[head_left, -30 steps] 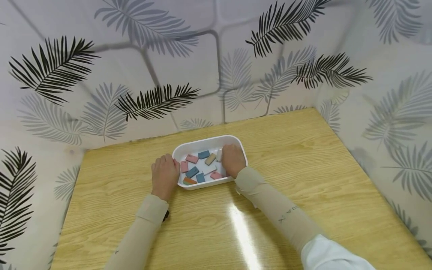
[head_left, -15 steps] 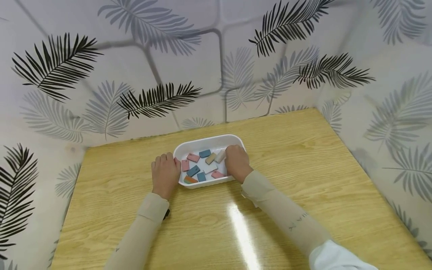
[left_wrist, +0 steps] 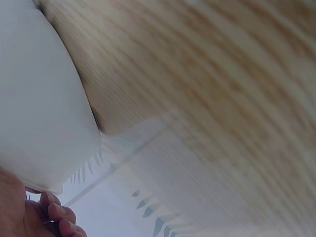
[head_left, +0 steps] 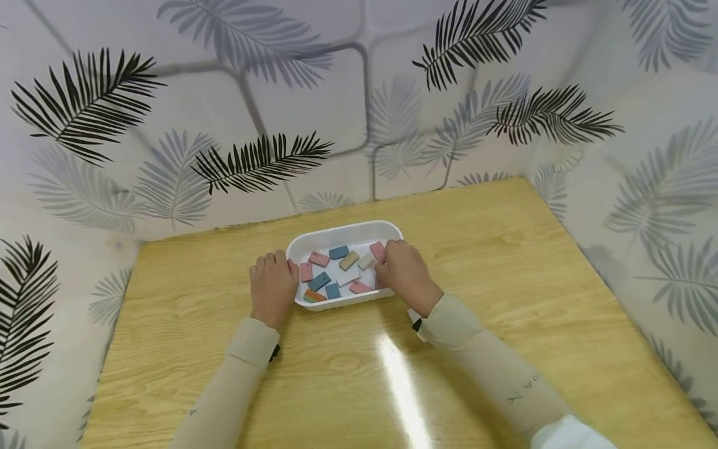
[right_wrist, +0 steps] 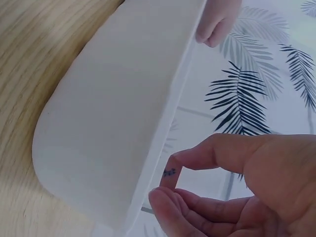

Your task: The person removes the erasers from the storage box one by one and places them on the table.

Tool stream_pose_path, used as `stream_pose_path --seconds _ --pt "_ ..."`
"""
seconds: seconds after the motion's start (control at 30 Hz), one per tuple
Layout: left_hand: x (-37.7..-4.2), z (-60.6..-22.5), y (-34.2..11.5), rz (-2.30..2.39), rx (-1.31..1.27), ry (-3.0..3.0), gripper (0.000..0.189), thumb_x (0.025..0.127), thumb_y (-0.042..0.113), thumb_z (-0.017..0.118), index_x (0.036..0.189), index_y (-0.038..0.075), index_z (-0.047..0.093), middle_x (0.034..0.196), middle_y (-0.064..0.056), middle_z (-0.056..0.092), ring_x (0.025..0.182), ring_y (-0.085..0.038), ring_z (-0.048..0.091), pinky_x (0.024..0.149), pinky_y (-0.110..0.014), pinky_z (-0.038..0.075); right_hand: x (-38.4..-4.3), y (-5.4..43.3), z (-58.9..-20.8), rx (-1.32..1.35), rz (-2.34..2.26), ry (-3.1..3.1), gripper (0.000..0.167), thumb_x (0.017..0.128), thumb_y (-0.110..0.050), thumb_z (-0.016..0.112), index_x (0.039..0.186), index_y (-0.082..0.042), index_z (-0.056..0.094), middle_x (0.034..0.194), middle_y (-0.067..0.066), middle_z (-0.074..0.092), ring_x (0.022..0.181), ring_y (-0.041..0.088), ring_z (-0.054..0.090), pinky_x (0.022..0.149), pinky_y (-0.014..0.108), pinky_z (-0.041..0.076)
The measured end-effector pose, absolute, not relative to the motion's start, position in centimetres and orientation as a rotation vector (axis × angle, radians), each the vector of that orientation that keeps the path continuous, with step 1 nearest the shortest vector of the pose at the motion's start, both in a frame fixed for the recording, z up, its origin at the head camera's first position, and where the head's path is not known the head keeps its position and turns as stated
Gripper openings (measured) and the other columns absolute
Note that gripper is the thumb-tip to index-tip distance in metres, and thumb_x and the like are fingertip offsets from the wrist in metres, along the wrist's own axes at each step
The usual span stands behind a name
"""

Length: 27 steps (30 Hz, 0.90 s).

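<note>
A white plastic tray [head_left: 344, 231] stands on the table, holding several small flat blocks in pink, blue, tan and white, plus an orange-and-green one [head_left: 315, 296]. My left hand [head_left: 273, 287] grips the tray's left end, its thumb at the rim; curled fingers [left_wrist: 58, 211] show beside that rim in the left wrist view. Over the tray's right end, my right hand [head_left: 409, 274] pinches a small pinkish block [right_wrist: 170, 173] with dark marks between thumb and forefinger, next to the rim. A pink block [head_left: 378, 251] shows by the right fingertips in the head view; whether it is the held one, I cannot tell.
The wooden table [head_left: 493, 249] extends around the tray on all sides. Behind it and to the right hangs a pale leaf-patterned cloth [head_left: 314, 112]. Light reflects in a bright streak [head_left: 401, 386] in front of the tray.
My right hand has drawn back a little toward the right and near side, uncovering pink blocks at the tray's right end. The left hand keeps its place at the tray.
</note>
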<state>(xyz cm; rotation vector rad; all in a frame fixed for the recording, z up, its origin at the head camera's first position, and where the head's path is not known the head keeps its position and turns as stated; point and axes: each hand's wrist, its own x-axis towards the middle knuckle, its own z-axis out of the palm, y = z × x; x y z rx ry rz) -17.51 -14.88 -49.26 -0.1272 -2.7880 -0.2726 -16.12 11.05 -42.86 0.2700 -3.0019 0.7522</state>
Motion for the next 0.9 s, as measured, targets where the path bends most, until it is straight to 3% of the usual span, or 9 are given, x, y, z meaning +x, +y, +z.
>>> stream_pose_path --seconds 0.13,0.27,0.9 --pt "-17.8 -49.1 -14.9 -0.291 -0.124 -2.779 0.030 0.094 0.024 0.040 0.086 -0.003 0.051 0.076 -0.014 0.049 0.070 -0.030 0.043 0.063 -0.040 0.033 -15.4 11.8 -42.1 0.253 0.798 -2.974 0.014 0.079 -0.011 0.063 0.075 0.000 0.057 0.071 0.008 0.054 0.061 0.018 0.047 0.054 0.030 0.041" --pt "-17.9 -49.1 -14.8 -0.300 -0.133 -2.774 0.030 0.094 0.024 0.040 0.085 -0.003 0.051 0.076 -0.014 0.049 0.070 -0.030 0.043 0.063 -0.040 0.033 -14.5 12.8 -41.8 0.247 0.782 -2.945 0.020 0.079 -0.015 0.066 0.088 0.003 0.063 0.081 0.011 0.061 0.069 0.018 0.054 0.062 0.032 0.047" --pt "-17.5 -49.2 -15.2 -0.290 -0.123 -2.784 0.028 0.093 0.023 0.046 0.088 -0.004 0.052 0.080 -0.016 0.052 0.072 -0.031 0.045 0.065 -0.041 0.035 -7.9 18.1 -44.1 0.089 0.946 -2.854 0.027 0.079 -0.016 0.064 0.099 0.002 0.064 0.084 0.008 0.062 0.076 0.022 0.061 0.066 0.033 0.050"
